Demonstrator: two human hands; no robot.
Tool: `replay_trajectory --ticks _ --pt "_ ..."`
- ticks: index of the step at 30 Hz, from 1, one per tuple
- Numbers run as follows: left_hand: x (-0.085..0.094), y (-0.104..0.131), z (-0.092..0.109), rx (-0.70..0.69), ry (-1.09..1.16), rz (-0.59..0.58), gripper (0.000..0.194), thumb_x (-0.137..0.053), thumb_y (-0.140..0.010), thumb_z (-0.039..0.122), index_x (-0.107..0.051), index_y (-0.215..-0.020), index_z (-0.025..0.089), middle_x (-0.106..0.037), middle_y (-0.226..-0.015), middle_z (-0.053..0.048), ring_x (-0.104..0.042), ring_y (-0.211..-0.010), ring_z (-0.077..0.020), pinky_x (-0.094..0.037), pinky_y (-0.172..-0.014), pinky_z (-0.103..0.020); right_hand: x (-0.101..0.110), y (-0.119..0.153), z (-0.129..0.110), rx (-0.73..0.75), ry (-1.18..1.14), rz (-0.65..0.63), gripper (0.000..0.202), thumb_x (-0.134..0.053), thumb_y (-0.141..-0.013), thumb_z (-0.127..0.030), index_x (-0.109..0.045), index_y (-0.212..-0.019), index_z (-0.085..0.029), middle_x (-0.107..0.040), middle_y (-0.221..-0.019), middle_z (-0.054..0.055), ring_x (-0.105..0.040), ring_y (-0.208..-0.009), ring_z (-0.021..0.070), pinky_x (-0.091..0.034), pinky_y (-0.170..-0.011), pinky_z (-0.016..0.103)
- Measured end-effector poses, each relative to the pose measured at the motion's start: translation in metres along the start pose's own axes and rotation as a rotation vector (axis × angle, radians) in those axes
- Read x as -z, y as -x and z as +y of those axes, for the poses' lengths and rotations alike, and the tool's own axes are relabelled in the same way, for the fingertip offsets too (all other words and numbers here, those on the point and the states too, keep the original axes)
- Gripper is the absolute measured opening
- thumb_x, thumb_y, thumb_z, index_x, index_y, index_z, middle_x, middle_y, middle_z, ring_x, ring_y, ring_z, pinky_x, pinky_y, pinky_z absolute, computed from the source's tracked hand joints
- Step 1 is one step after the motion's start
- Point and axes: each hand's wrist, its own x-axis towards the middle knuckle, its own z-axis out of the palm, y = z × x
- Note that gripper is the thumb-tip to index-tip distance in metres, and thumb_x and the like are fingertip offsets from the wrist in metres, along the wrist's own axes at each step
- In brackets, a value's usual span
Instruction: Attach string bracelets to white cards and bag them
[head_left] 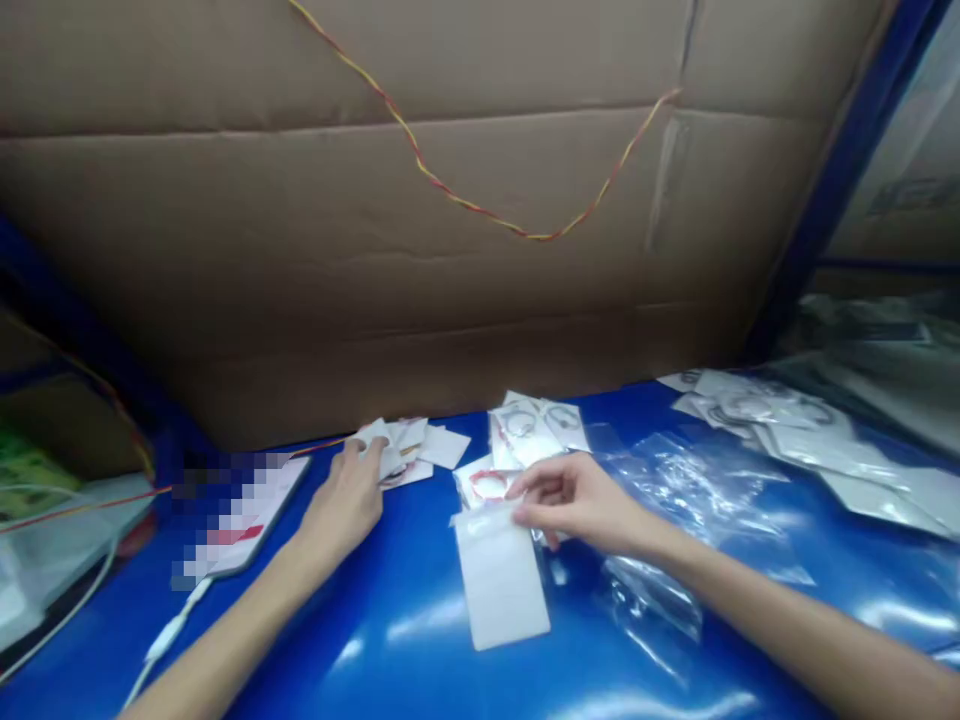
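Note:
My right hand (pixel 559 500) pinches the top edge of a white card in a clear sleeve (pixel 502 580), which hangs over the blue table. Just behind that card lies a packet with a red ring-shaped item (pixel 487 484). Farther back are white cards with thin dark loops (pixel 525 422). To the left, my left hand (pixel 352 490) reaches onto a loose pile of small white cards (pixel 444 447), its fingers closed around a folded white card (pixel 382 440).
Clear plastic bags (pixel 682 500) lie right of centre on the blue table (pixel 405 580). Several packed cards (pixel 810 430) are heaped at the right. A phone-like device (pixel 259 510) with a white cable is at the left. Cardboard (pixel 375 250) stands behind, a twisted wire (pixel 469 205) hanging across it.

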Motion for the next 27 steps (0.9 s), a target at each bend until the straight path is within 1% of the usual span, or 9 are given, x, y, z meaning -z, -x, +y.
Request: replay_trajectory --ticks 5,9,14,16,18,20,24,26,27 --pt "-0.005 -0.001 -0.005 -0.017 0.002 -0.002 0.068 -0.037 -0.075 -0.005 -0.043 -0.140 0.013 -0.043 -0.132 -0.020 -0.053 -0.115 -0.0318 -0.051 -0.088 -0.039 0.000 -0.001 0.002 0.007 0.008 -0.001 0.044 -0.081 -0.068 -0.045 -0.072 -0.096 -0.011 -0.066 -0.068 0.000 -0.056 -0.049 0.0025 -0.045 -0.046 0.011" --pt "0.006 0.000 -0.002 -0.054 0.008 0.049 0.072 -0.039 -0.072 -0.007 -0.041 -0.142 0.009 -0.041 -0.135 -0.022 -0.051 -0.117 -0.0338 -0.050 -0.093 -0.043 0.000 0.000 0.001 0.002 -0.005 -0.001 0.047 -0.080 -0.068 -0.046 -0.071 -0.096 -0.009 -0.065 -0.066 0.001 -0.055 -0.048 0.0023 -0.043 -0.046 0.010" --pt "0.033 0.007 0.020 -0.147 0.080 0.268 0.049 -0.037 -0.087 0.001 -0.048 -0.133 0.014 -0.041 -0.139 -0.016 -0.044 -0.128 -0.0287 -0.043 -0.108 -0.041 0.000 0.000 0.000 0.039 0.054 0.011 0.044 -0.079 -0.070 -0.048 -0.072 -0.095 -0.012 -0.068 -0.076 0.002 -0.058 -0.058 0.0028 -0.047 -0.053 0.012" --pt "0.038 0.014 0.034 -0.363 0.329 0.462 0.032 -0.041 -0.091 0.005 -0.056 -0.117 0.016 -0.049 -0.131 -0.013 -0.050 -0.125 -0.0242 -0.041 -0.111 -0.039 0.000 0.000 0.000 0.113 0.124 0.035 0.038 -0.079 -0.071 -0.046 -0.074 -0.091 -0.013 -0.069 -0.086 0.004 -0.061 -0.072 0.0040 -0.046 -0.059 0.010" --pt "0.039 0.024 0.049 -0.495 0.616 0.505 0.017 -0.049 -0.092 0.008 -0.058 -0.103 0.018 -0.056 -0.118 -0.009 -0.056 -0.116 -0.0216 -0.045 -0.106 -0.037 0.000 0.001 -0.001 0.176 0.178 0.055 0.034 -0.079 -0.071 -0.045 -0.076 -0.088 -0.015 -0.069 -0.102 0.006 -0.063 -0.091 0.0073 -0.043 -0.060 0.008" --pt "0.037 0.033 0.063 -0.496 0.984 0.382 0.012 -0.056 -0.091 0.009 -0.058 -0.098 0.018 -0.057 -0.116 -0.007 -0.057 -0.114 -0.0213 -0.048 -0.102 -0.035 -0.001 0.003 -0.002 0.194 0.176 0.061 0.032 -0.080 -0.071 -0.044 -0.078 -0.089 -0.018 -0.062 -0.126 0.006 -0.061 -0.110 0.0121 -0.046 -0.064 0.009" --pt "0.036 0.045 0.081 -0.449 1.277 0.165 0.011 -0.056 -0.094 0.016 -0.049 -0.101 0.019 -0.054 -0.117 -0.008 -0.060 -0.108 -0.0188 -0.057 -0.084 -0.028 -0.001 0.005 -0.002 0.189 0.152 0.010 0.030 -0.080 -0.070 -0.043 -0.079 -0.090 -0.021 -0.043 -0.151 0.003 -0.043 -0.142 0.0202 -0.055 -0.079 0.013" --pt "0.037 0.047 0.084 -0.405 1.440 0.028 0.013 -0.059 -0.094 0.017 -0.048 -0.099 0.020 -0.054 -0.117 -0.007 -0.060 -0.110 -0.0183 -0.057 -0.084 -0.028 -0.002 0.004 0.001 0.176 0.131 -0.039 0.033 -0.081 -0.069 -0.044 -0.079 -0.090 -0.020 -0.052 -0.144 0.006 -0.050 -0.135 0.0190 -0.056 -0.078 0.013" --pt "0.037 0.048 0.085 -0.389 1.500 -0.027 0.013 -0.060 -0.094 0.017 -0.048 -0.098 0.020 -0.054 -0.116 -0.007 -0.059 -0.109 -0.0180 -0.057 -0.083 -0.028 -0.002 0.004 0.002 0.149 0.102 -0.062 0.036 -0.081 -0.068 -0.046 -0.078 -0.091 -0.018 -0.061 -0.133 0.009 -0.061 -0.119 0.0165 -0.056 -0.072 0.013"
